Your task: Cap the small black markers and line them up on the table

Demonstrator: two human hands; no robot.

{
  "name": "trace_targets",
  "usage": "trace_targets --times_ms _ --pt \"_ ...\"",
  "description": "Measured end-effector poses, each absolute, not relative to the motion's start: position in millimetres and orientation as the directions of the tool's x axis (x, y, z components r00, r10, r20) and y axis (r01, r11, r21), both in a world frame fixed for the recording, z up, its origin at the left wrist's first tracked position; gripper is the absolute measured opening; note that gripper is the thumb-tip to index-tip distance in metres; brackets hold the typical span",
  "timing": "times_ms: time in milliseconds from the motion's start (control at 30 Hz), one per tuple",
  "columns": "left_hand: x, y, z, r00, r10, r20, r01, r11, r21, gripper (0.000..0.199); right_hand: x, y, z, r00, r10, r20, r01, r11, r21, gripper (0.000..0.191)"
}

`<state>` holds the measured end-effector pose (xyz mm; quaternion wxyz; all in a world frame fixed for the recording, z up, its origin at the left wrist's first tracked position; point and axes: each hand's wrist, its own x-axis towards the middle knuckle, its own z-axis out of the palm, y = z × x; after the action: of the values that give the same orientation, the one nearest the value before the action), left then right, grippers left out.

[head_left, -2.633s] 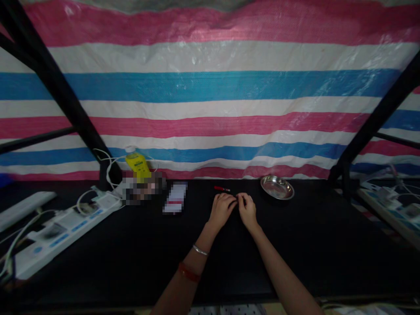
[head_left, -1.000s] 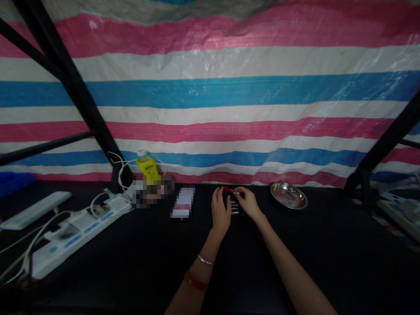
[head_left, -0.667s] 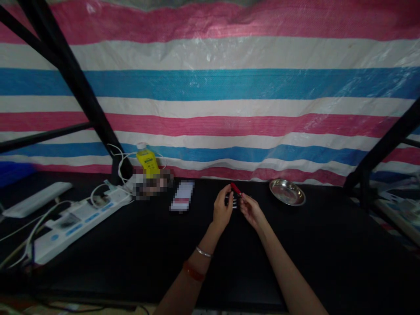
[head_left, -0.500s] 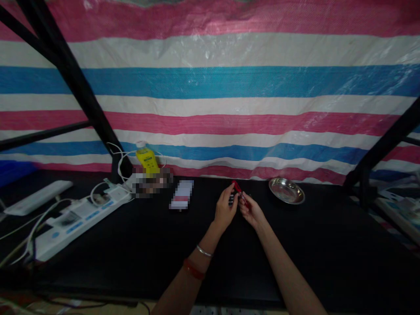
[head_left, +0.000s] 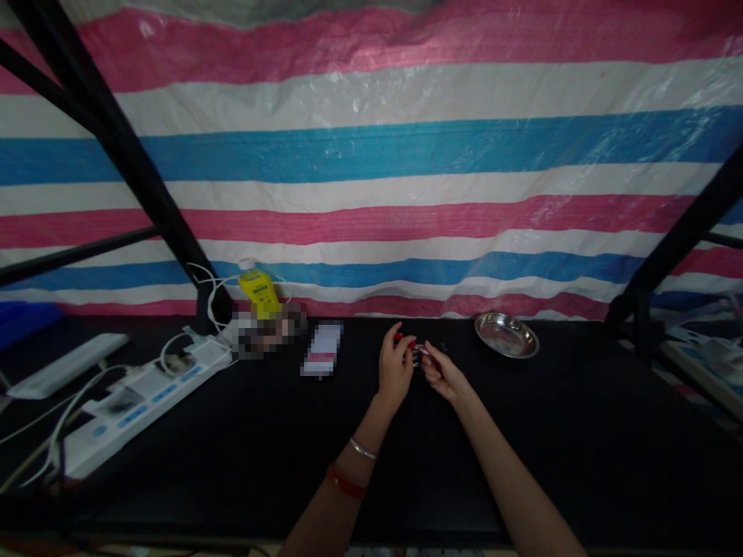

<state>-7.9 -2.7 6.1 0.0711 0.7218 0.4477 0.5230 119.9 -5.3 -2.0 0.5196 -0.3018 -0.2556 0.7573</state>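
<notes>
Here, the person's left hand (head_left: 396, 367) and right hand (head_left: 442, 374) meet near the far side of the black table (head_left: 279, 456), with a slim red tool (head_left: 405, 340) between them. The left grip is curled around the tool's red body, thumb and fingers drawn close; the right grip is pinched together on its narrower end. Silvery pieces (head_left: 416, 358) lie just below the tool, between the hands, and the left hand hides part of them, so their number cannot be told. A small dark piece (head_left: 443, 347) sits just beyond the right fingers. To the right, well apart from the hands, a shallow round metal dish (head_left: 507, 336) rests near the striped sheet (head_left: 371, 213) that hangs behind the table. On the left lies a phone (head_left: 322, 350), its screen pixelated, and past it a pixelated cluster (head_left: 270, 333) covers the foot of a yellow bottle (head_left: 259, 292). Farther left, a long white power strip (head_left: 145, 410) slants toward the near edge, crowded with plugs and looping white cables (head_left: 55, 433), beside a white bar (head_left: 66, 367). Black frame posts (head_left: 139, 178) stand at both sides, clear of both hands.
</notes>
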Motion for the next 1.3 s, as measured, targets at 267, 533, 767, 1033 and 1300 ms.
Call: trace_targets --times_ms 267,533,767,1033,1300 --pt "-12 0 6 0.034 0.698 0.716 0.671 -0.546 0.501 0.03 121 -1 -7 -0.211 0.96 -0.181 -0.677 -0.278 -0.681 0.025" --pt "-14 -3 9 0.056 0.639 0.767 0.759 -0.527 0.384 0.04 119 -2 -6 -0.293 0.937 -0.193 -0.662 -0.344 -0.666 0.02" --pt "-12 -7 12 0.136 0.598 0.79 0.799 -0.538 0.269 0.03 118 -3 -6 -0.299 0.931 -0.21 -0.64 -0.358 -0.68 0.021" --pt "-12 -10 16 0.126 0.633 0.764 0.835 -0.483 0.262 0.023 118 -4 -6 -0.304 0.922 -0.238 -0.635 -0.382 -0.671 0.021" --pt "-12 -8 13 0.122 0.618 0.776 0.836 -0.485 0.255 0.031 119 -4 -5 -0.227 0.944 -0.239 -0.676 -0.329 -0.659 0.015"
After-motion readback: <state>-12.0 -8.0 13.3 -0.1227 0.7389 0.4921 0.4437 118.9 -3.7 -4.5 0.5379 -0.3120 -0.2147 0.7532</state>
